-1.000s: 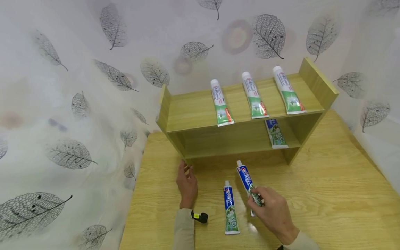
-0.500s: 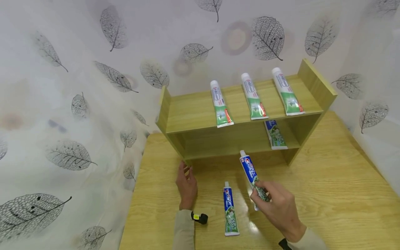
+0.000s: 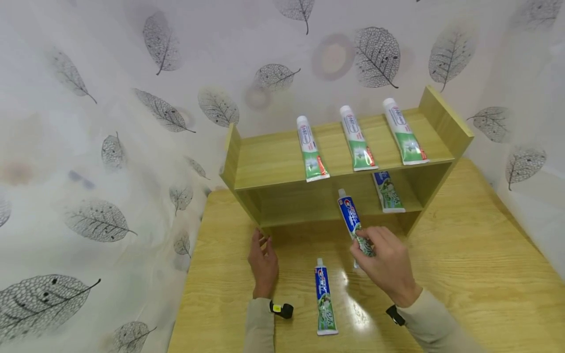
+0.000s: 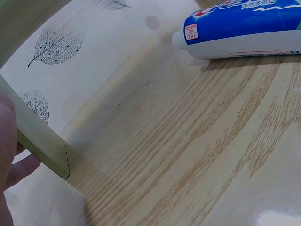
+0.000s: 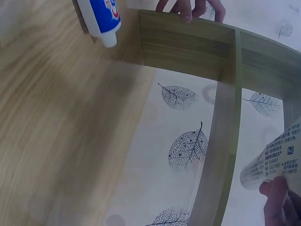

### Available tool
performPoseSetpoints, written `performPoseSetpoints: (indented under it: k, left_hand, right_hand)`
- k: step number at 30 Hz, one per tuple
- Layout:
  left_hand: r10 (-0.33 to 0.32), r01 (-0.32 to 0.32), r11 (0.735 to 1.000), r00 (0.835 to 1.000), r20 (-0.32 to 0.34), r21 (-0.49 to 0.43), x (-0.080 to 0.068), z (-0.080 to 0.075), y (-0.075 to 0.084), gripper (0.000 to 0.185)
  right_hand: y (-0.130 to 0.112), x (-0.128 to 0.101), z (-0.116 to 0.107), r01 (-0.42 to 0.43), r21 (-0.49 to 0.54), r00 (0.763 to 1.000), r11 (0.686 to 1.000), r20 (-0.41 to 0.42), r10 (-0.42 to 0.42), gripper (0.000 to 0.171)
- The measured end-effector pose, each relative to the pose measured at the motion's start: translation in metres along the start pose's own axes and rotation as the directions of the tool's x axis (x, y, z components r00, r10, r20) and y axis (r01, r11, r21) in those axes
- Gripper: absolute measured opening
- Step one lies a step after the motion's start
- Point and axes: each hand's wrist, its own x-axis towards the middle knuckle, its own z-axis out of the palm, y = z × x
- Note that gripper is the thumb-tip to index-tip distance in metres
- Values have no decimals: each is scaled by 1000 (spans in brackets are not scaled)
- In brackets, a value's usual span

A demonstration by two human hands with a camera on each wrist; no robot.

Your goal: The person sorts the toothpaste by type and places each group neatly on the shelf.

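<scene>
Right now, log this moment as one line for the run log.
right hand: grips blue toothpaste tube, cap toward lower shelf | left hand: touches shelf unit's bottom left corner | second blue tube: lying on table

three tubes point(image 3: 357, 139) on shelf point(image 3: 273, 162) top

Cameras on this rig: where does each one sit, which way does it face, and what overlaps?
Head: looks forward and down at the two-tier wooden shelf; both hands, left hand, right hand.
Left wrist: low over the wooden table; a sliver of the left hand.
Right wrist: low, facing the shelf; a fingertip of the right hand.
Shared: the lying blue-and-white toothpaste tube.
</scene>
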Motion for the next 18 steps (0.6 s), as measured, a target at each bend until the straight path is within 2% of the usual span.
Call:
performPoseSetpoints:
  k: [7, 13, 18]
  left_hand:
    - [17, -17, 1000, 1000, 3, 3, 1, -2, -2, 40]
    - [1, -1, 1000, 1000, 0, 11, 1, -3, -3, 40]
    - [2, -2, 1000, 1000, 1, 0, 1, 0, -2, 41]
  right_hand:
    - [15, 20, 18, -12, 0, 1000, 1000, 2, 12, 10]
    - [23, 38, 35, -89, -6, 995, 996, 37, 89, 13]
    - [28, 51, 45, -184, -8, 982, 983, 50, 185, 11]
